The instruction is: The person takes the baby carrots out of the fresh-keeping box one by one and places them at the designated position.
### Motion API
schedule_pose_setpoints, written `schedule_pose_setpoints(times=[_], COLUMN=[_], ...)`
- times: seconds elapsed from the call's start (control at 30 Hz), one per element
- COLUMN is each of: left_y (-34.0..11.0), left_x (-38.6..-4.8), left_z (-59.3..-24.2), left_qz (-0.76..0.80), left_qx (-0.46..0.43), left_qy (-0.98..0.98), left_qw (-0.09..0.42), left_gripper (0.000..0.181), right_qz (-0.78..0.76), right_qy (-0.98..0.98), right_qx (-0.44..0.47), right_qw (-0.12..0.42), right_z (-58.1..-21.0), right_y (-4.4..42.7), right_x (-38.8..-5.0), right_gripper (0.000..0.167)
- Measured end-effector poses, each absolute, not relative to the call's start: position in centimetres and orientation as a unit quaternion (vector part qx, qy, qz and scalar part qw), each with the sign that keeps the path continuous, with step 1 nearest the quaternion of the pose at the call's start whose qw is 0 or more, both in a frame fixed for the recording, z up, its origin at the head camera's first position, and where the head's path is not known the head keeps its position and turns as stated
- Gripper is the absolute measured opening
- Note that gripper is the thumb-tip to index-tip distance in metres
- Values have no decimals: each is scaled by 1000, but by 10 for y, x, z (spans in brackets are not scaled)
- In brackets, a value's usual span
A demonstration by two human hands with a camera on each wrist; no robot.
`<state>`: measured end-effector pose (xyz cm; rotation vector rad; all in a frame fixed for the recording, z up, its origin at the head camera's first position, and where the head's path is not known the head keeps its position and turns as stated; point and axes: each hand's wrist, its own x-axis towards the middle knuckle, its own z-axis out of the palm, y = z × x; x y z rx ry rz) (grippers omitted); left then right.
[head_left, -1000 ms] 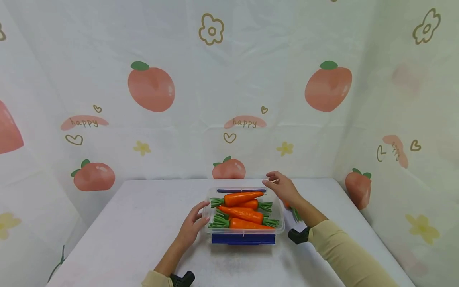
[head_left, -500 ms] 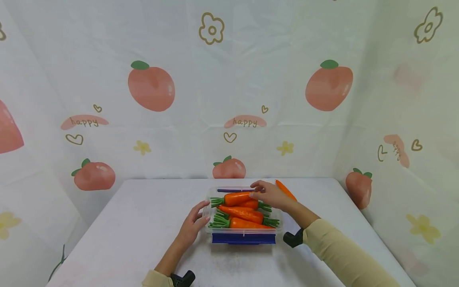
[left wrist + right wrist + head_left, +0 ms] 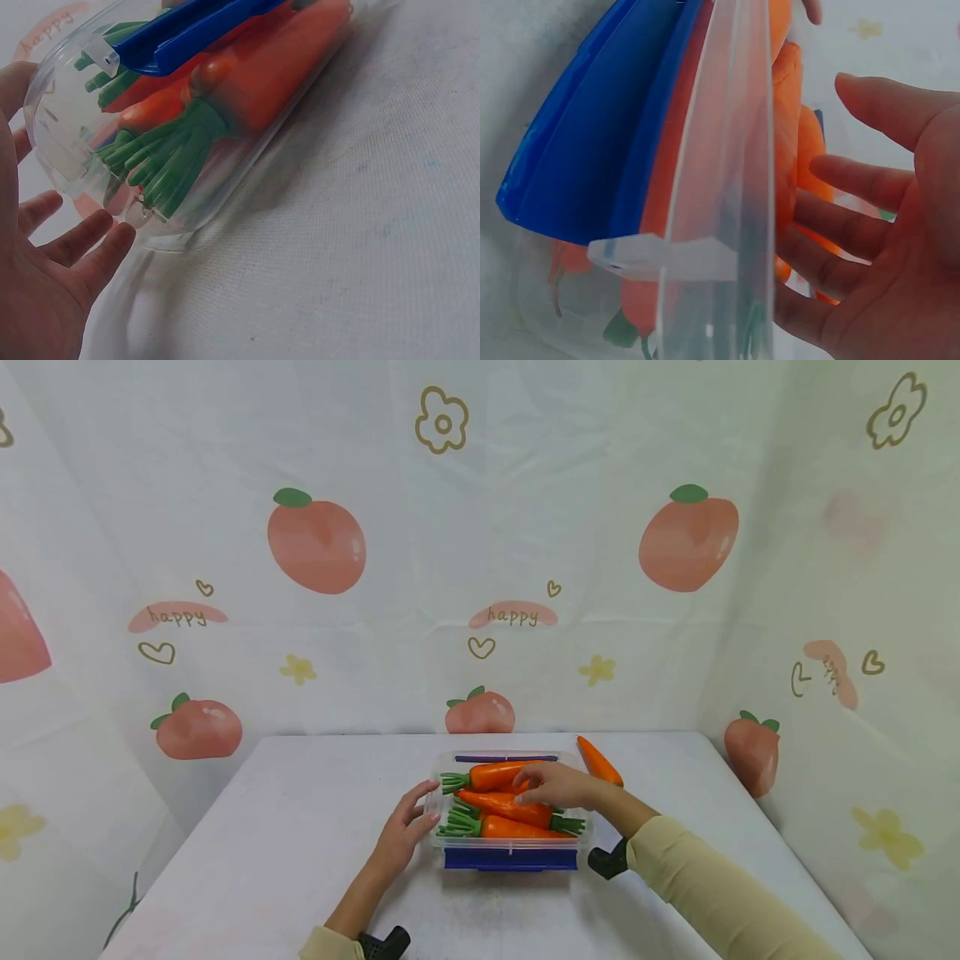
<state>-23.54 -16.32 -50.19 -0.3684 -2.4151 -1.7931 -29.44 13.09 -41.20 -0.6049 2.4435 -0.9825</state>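
A clear plastic box (image 3: 513, 843) with blue latches (image 3: 510, 859) is heaped with several orange carrots with green stem ends, such as the top carrot (image 3: 495, 775) and the front carrot (image 3: 517, 829). Beside the box's left wall, my left hand (image 3: 402, 831) has its fingers spread; in the left wrist view the fingertips (image 3: 118, 238) touch the clear plastic. Over the right part of the heap reaches my right hand (image 3: 558, 785), its fingers extended and lightly bent onto the carrots. In the right wrist view nothing sits between its thumb (image 3: 885, 109) and fingers.
One loose carrot (image 3: 598, 762) lies on the white table (image 3: 322, 827) behind the right forearm, its lower end hidden by the arm. A printed curtain (image 3: 480, 527) hangs directly behind the table. Black camera mounts sit at both wrists.
My right hand has moved left and down from above the box's right rear corner onto the carrots, uncovering more of the loose carrot. The left hand has stayed at the box.
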Motion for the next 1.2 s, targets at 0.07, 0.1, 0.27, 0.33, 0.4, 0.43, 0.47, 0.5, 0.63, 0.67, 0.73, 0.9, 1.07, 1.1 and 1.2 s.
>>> schedule_pose_setpoints(times=[0.07,0.1,0.27,0.33,0.4,0.43,0.47,0.5,0.63,0.67,0.73,0.9,1.07,1.1,1.2], left_y=[-163,-163,-163,-163,-163,-163,-163,-163,-163,-163,-163,-163,-164,-164,-164], left_x=[-235,-235,-235,-235,-235,-235,-235,-235,-236,-236,-236,-236,-236,-236,-236], left_z=[-502,-502,-501,-501,-502,-502,-502,-502,-502,-502,-502,-502,-502,-503,-503], left_qz=[-589,-588,-588,-588,-587,-587,-586,-586,-586,-586,-585,-588,-593,-593,-593], left_qx=[-120,-120,-119,-120,-119,-119,-119,-118,-118,-118,-118,-117,-119,-118,-118], left_qy=[-797,-798,-798,-798,-799,-799,-800,-800,-800,-800,-800,-799,-795,-795,-795], left_qw=[54,53,56,58,58,58,58,58,58,58,57,56,55,54,54], left_gripper=[46,46,46,46,46,45,45,45,45,45,45,46,45,45,45], right_qz=[-350,-348,-341,-340,-337,-336,-334,-333,-327,-326,-323,-311,-288,-285,-278], right_qy=[885,885,886,885,884,883,883,882,882,881,882,886,893,894,896], right_qx=[-220,-222,-226,-226,-228,-229,-231,-233,-239,-240,-243,-255,-273,-276,-285], right_qw=[216,215,216,222,229,233,235,237,242,243,242,230,212,208,197], right_z=[-413,-413,-413,-414,-415,-416,-417,-417,-419,-420,-420,-421,-421,-421,-421], right_y=[131,131,131,131,131,131,131,131,130,130,130,128,128,128,128], right_x=[-293,-293,-292,-292,-292,-293,-293,-293,-295,-296,-296,-295,-294,-293,-293], right_gripper=[36,36,34,33,32,32,32,31,30,31,30,28,27,27,26])
